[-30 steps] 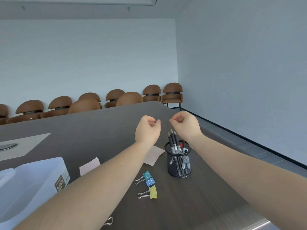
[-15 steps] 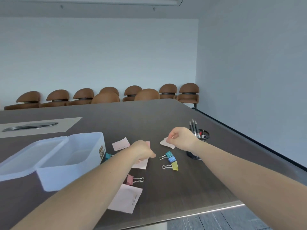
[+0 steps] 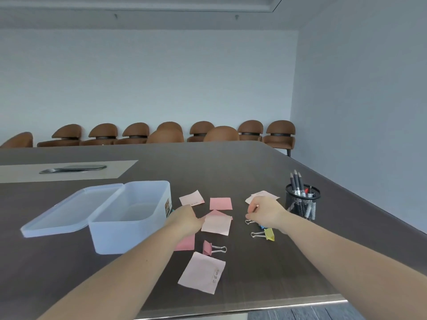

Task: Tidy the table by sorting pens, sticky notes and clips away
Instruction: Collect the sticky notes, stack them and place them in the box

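Several pink sticky notes lie on the dark table (image 3: 231,167): one (image 3: 191,197) by the box, one (image 3: 220,203) in the middle, one (image 3: 202,272) near the front edge. My left hand (image 3: 186,219) pinches the left edge of a pale pink sticky note (image 3: 218,225). My right hand (image 3: 265,212) hovers with curled, parted fingers over a blue binder clip (image 3: 249,221), mostly hidden beneath it. A yellow clip (image 3: 268,234) and a pink clip (image 3: 209,248) lie loose. Pens stand in a black mesh pen holder (image 3: 302,204).
A translucent plastic box (image 3: 129,236) stands open at the left with its lid (image 3: 69,211) beside it. Another note (image 3: 263,194) lies behind my right hand. Brown chairs (image 3: 221,133) line the far side. The table's front edge (image 3: 254,308) is close.
The view has swung down and left from the pen holder. Both hands dropped from above the holder to the table, the left onto the pale note, the right over the clips.
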The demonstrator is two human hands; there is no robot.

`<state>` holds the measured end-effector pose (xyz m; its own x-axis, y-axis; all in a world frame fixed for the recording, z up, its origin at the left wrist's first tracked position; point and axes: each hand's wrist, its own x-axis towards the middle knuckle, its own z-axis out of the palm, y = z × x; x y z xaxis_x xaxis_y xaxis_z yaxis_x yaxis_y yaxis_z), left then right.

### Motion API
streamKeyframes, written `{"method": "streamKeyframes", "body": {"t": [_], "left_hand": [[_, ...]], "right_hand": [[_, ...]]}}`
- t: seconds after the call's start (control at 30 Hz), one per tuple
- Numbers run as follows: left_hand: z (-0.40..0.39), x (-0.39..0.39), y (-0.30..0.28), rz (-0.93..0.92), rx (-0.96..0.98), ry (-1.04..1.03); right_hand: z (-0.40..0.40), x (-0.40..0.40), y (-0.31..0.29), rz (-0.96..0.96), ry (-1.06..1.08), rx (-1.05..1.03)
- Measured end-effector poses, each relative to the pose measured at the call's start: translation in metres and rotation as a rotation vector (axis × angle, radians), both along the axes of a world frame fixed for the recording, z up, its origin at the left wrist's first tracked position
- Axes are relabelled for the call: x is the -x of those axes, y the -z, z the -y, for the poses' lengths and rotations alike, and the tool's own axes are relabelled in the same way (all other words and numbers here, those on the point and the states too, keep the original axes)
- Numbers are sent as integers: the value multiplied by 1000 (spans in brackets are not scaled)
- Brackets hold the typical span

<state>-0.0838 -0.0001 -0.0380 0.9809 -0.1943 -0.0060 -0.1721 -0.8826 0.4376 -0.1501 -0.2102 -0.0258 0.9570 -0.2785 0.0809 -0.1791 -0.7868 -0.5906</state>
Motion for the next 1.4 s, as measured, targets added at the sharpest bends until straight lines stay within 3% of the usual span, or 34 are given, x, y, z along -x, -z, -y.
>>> {"method": "streamKeyframes", "body": {"t": [0.23,0.4,0.63,1.0,1.2,1.3,1.4], "left_hand": [[27,-27,8,-51,-42,14],[45,-46,20,-101,-252,62],[52,-66,18,-134,-348,114],[57,-79,4,-191,-87,127],[49,-99,0,-151,315,-106],[43,-109,2,-129,385,-220],[37,-120,3,-125,380,-320]], "right_hand": [[17,-37,9,-32,26,108],[24,-61,16,-61,66,155],[39,-89,22,-99,231,189],[64,-121,31,-198,563,-72],[64,-124,36,-257,442,14],[60,-125,39,-225,355,43],[61,-131,38,-170,278,-82]]}}
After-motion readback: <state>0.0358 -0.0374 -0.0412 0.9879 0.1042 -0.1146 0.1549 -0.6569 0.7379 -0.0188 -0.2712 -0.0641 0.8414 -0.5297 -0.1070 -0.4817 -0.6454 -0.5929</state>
